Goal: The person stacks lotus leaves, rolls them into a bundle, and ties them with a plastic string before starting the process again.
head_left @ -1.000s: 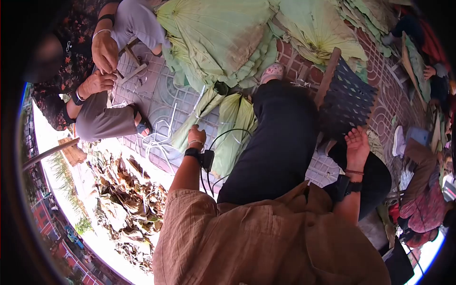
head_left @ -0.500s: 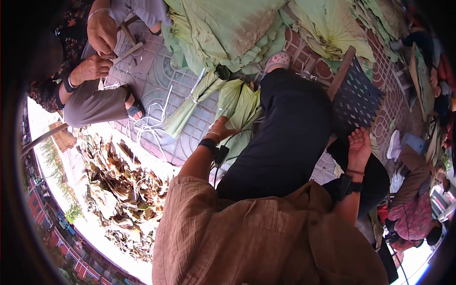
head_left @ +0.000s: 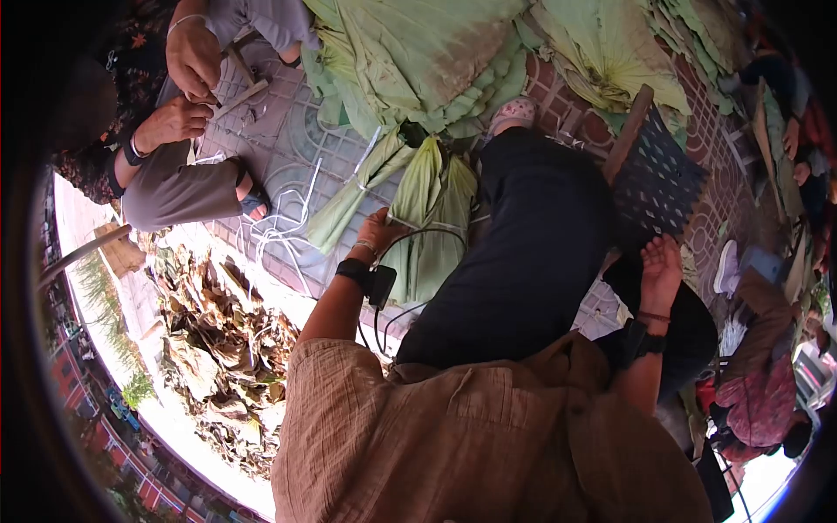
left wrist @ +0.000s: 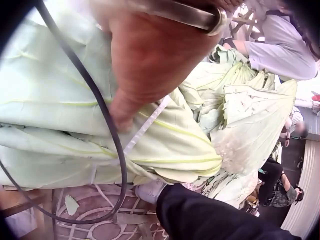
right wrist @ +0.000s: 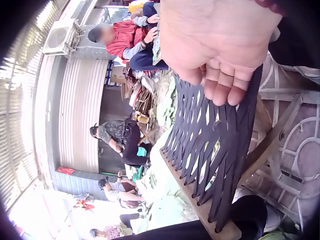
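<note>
My left hand (head_left: 379, 230) is at the left edge of a bundle of large green leaves (head_left: 425, 257), folded lengthwise on the paving. In the left wrist view, a digit of the hand (left wrist: 157, 60) touches the leaves beside a white strap (left wrist: 145, 129) across the bundle; the other fingers are hidden, so I cannot tell if they grip it. A second, slimmer leaf bundle (head_left: 344, 205) lies to the left. Palm up, my right hand (head_left: 661, 268) holds nothing, its fingers relaxed, close to a folding stool's black woven seat (head_left: 658, 179).
Stacks of broad green leaves (head_left: 418, 52) lie ahead. Loose white strapping (head_left: 283, 231) is on the paving at left, near a seated person's sandalled foot (head_left: 253, 202). Dry brown leaves (head_left: 222, 349) are heaped at lower left. A black cable (left wrist: 112, 130) loops across the left wrist view.
My left hand moved right onto the leaf bundle, then back to its left edge. The bundle's leaves have shifted. My right hand stays beside the stool.
</note>
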A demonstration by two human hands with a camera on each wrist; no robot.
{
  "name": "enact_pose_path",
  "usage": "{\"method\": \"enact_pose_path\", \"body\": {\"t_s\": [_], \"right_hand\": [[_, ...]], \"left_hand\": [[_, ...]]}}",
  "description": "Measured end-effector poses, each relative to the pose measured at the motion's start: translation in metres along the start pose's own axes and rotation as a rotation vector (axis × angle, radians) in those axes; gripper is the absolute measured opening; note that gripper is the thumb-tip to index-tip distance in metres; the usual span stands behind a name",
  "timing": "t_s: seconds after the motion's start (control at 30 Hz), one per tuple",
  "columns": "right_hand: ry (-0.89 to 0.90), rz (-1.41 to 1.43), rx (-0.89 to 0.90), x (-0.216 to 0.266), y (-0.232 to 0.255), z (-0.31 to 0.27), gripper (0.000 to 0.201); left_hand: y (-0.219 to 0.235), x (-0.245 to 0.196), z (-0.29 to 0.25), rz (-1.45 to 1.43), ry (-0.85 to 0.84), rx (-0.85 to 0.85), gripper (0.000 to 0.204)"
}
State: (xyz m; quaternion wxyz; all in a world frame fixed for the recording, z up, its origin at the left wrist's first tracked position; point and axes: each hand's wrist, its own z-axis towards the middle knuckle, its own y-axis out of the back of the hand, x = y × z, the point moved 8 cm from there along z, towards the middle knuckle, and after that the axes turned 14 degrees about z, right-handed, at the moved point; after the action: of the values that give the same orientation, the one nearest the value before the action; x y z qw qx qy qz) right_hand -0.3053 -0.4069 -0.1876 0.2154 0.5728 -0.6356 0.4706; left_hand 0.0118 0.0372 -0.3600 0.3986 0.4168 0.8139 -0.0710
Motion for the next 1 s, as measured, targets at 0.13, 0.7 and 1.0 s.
{"method": "enact_pose_path", "body": {"t_s": [0.13,0.7,1.0], "right_hand": [[0.017,-0.035,0.015,0.000,-0.001,0.002,0.022],[0.032,-0.085,0.018,0.001,0.001,0.001,0.022],[0.041,-0.083,0.025,0.001,0.001,0.000,0.021]], "left_hand": [[0.064,-0.018,-0.014,0.857,0.221,-0.368,0.055],[-0.079,0.027,0.007,0.642,0.380,-0.168,0.048],[-0.086,0.006,0.016,0.985,0.361,0.003,0.057]]}}
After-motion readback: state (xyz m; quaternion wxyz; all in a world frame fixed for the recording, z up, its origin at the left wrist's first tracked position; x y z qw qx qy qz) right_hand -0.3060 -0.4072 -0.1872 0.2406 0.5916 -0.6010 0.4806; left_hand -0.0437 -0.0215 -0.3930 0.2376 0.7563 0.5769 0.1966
